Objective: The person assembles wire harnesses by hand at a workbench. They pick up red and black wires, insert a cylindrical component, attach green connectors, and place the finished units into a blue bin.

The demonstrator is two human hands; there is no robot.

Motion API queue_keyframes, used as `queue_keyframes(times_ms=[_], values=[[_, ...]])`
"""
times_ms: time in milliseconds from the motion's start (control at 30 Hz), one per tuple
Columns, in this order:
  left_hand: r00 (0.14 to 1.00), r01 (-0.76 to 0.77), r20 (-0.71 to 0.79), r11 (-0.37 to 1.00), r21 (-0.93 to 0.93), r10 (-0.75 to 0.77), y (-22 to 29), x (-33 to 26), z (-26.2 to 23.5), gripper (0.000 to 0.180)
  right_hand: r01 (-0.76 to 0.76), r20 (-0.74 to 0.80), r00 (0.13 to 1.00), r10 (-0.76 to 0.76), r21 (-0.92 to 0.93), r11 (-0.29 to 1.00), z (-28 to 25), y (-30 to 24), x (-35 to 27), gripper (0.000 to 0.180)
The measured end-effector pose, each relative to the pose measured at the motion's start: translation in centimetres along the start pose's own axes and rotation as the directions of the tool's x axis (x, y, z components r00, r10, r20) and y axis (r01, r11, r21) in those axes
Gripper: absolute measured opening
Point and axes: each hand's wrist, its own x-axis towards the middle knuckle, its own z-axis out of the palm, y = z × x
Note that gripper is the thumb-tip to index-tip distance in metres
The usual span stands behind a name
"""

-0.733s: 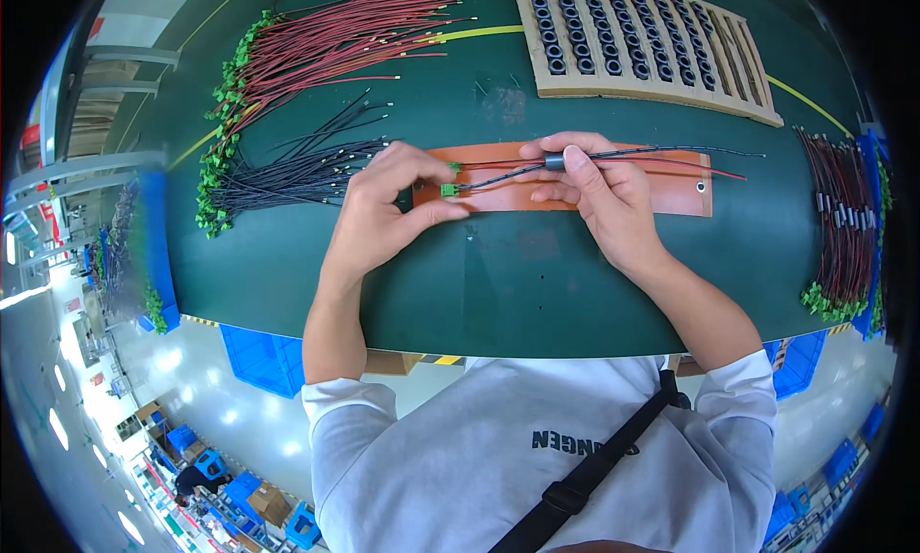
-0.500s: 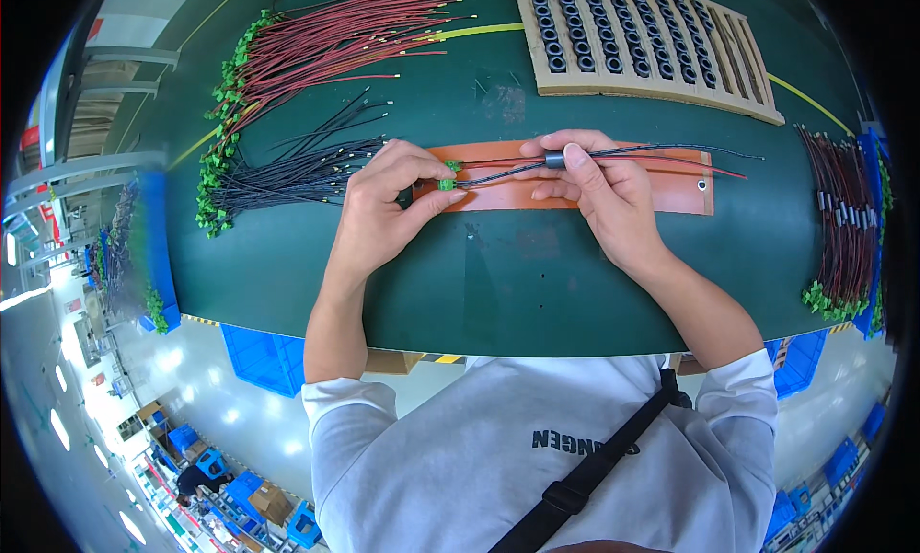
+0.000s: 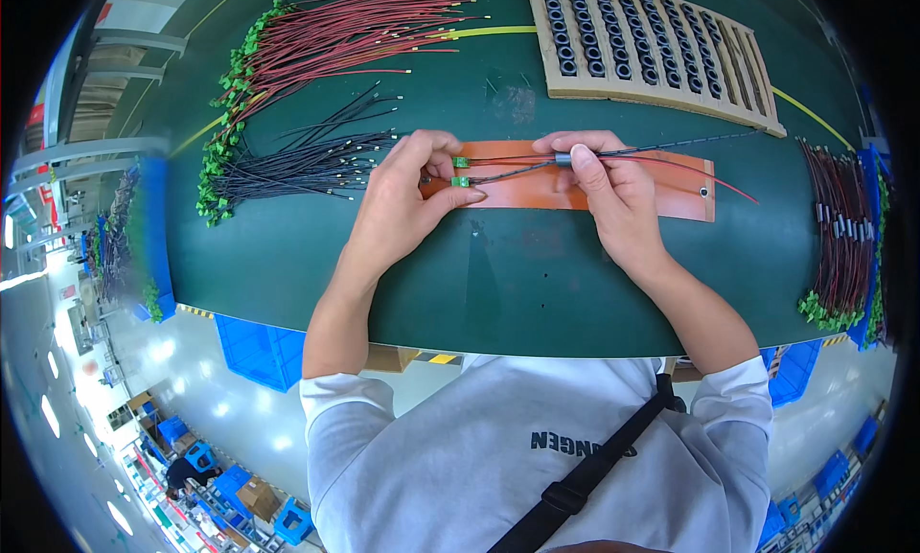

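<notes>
My left hand is closed at the left ends of two green connectors, thumb below and fingers curled above. The connectors lie one above the other, a red wire running right from the upper and a black wire from the lower. Both wires pass through a black ferrite core, pinched by the thumb and fingers of my right hand. Beyond it the wire ends fan apart to the right. An orange-brown strip lies on the green table under both hands.
At the far left lie bundles of red wires and black wires with green connectors. A cardboard tray of black ferrite cores sits at the far right. Finished-looking wire bundles hang by a blue bin at the right edge.
The two green connectors now show side by side, slightly apart, right of my left fingertips. Past the ferrite core, the black and red wire ends have spread farther from each other.
</notes>
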Motion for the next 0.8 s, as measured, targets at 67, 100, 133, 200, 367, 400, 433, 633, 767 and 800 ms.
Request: queue_keyframes(times_ms=[67, 100, 133, 200, 367, 400, 433, 633, 767, 800], values=[[0.997, -0.072, 0.038, 0.997, 0.025, 0.072, -0.6, 0.2, 0.0, 0.034, 0.039, 0.027, 0.999, -0.038, -0.051, 0.998, -0.2, 0.0, 0.1, 0.023], [0.993, -0.109, 0.058, 0.993, 0.036, 0.107, -0.9, 0.3, 0.1, 0.036, 0.036, 0.049, 0.998, -0.035, -0.026, 0.999, -0.4, 0.2, 0.2, 0.021], [0.991, -0.127, 0.052, 0.991, 0.049, 0.124, -1.2, 0.3, 0.2, 0.037, 0.034, 0.071, 0.997, -0.034, -0.001, 0.999, -0.5, 0.2, 0.3, 0.02], [0.986, -0.161, 0.043, 0.984, 0.075, 0.159, -1.7, 0.2, 0.3, 0.037, -0.109, 0.116, 0.988, 0.097, 0.097, 0.989, -0.7, -0.4, 0.5, 0.017], [0.985, -0.168, 0.052, 0.982, 0.086, 0.164, -1.6, 0.3, 0.3, 0.036, 0.01, 0.173, 0.985, -0.031, 0.118, 0.993, -0.8, 0.6, 0.9, 0.016], [0.985, -0.168, 0.058, 0.982, 0.09, 0.163, -1.7, 0.3, 0.3, 0.035, 0.035, 0.165, 0.985, -0.052, 0.107, 0.994, -0.4, 0.6, 1.0, 0.018], [0.986, -0.159, 0.054, 0.985, 0.068, 0.156, -1.7, 0.3, 0.3, 0.035, 0.059, 0.159, 0.985, -0.074, 0.094, 0.994, -0.3, 0.5, 1.0, 0.02], [0.989, -0.136, 0.053, 0.991, -0.004, 0.136, -1.8, 0.4, 0.4, 0.036, -0.101, 0.259, 0.961, 0.096, 0.007, 0.995, -0.9, -0.3, 1.0, 0.023], [0.99, -0.123, 0.063, 0.992, -0.006, 0.123, -1.9, 0.4, 0.3, 0.035, -0.089, 0.259, 0.959, 0.117, -0.12, 0.989, -0.6, -0.8, 0.8, 0.019], [0.99, -0.123, 0.064, 0.992, -0.003, 0.123, -1.9, 0.4, 0.3, 0.035, -0.098, 0.268, 0.955, 0.127, -0.118, 0.988, -0.8, -0.7, 0.8, 0.019]])
